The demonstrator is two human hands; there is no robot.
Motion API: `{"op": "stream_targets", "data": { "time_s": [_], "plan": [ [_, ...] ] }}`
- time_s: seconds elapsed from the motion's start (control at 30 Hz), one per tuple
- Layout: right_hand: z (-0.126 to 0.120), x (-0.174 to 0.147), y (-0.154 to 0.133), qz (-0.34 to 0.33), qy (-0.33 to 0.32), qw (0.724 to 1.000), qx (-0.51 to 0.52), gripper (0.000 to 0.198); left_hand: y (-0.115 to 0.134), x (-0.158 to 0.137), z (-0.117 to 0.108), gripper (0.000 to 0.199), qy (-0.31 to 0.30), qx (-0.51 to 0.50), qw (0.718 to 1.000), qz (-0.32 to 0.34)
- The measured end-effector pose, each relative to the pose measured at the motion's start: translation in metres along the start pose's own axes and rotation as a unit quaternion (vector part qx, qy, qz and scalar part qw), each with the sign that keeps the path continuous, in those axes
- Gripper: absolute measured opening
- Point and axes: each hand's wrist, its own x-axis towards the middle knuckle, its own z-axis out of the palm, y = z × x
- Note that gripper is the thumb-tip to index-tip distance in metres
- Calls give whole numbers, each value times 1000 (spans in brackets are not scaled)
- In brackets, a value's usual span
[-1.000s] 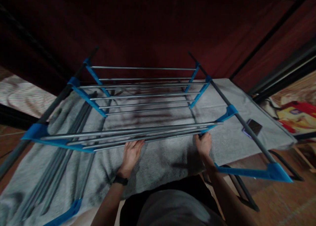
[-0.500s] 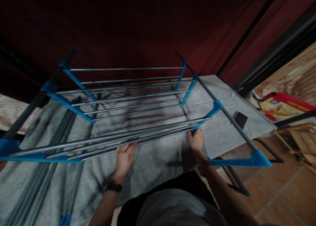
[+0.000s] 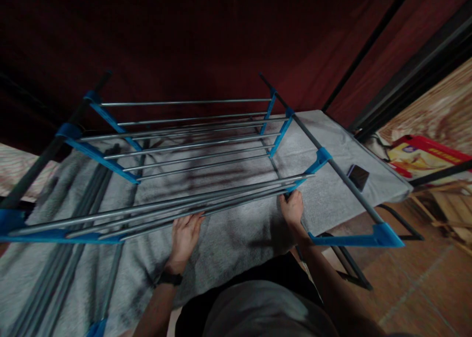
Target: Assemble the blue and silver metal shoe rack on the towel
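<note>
Gripping the blue bracket (image 3: 299,181) in my right hand (image 3: 292,208), my left hand (image 3: 187,234) touching the front rod (image 3: 147,231), its hold unclear. The rack (image 3: 206,195), mid-blanket (image 3: 232,253) between near and far edges, seems light, stiff; brackets probably grip best.

phone (image 3: 358,177) on cloth (image 3: 236,236) near rack (image 3: 199,144)

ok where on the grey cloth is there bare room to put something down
The cloth is bare between the left grip, right grip and lap. Another patch lies behind the phone, right of the rack, toward the red backdrop. The left is crowded: rods run under the rack's left end.
</note>
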Motion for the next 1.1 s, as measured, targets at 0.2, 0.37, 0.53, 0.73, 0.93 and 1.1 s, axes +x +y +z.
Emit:
{"op": "stream_targets", "data": {
  "time_s": [0.2,0.37,0.53,0.73,0.93,1.1],
  "plan": [
    [0,-1,9,-7,-9,1000,-9,34,12,0,-6,36,-41,-12,999,-30],
    [6,3,18,-19,-9,1000,-8,40,16,0,-6,32,-47,-4,998,-49],
    [4,2,19,-23,-6,1000,-10,41,18,-2,-10,33,-58,-6,997,-50],
    [6,1,19,-28,8,1000,3,42,18,-1,-10,35,-45,-12,998,-39],
    [7,1,21,-30,12,999,-14,44,20,-1,-10,34,-47,-2,998,-43],
    [5,2,20,-25,-2,1000,-14,46,19,-1,-12,36,-42,5,998,-46]
  ]
}}
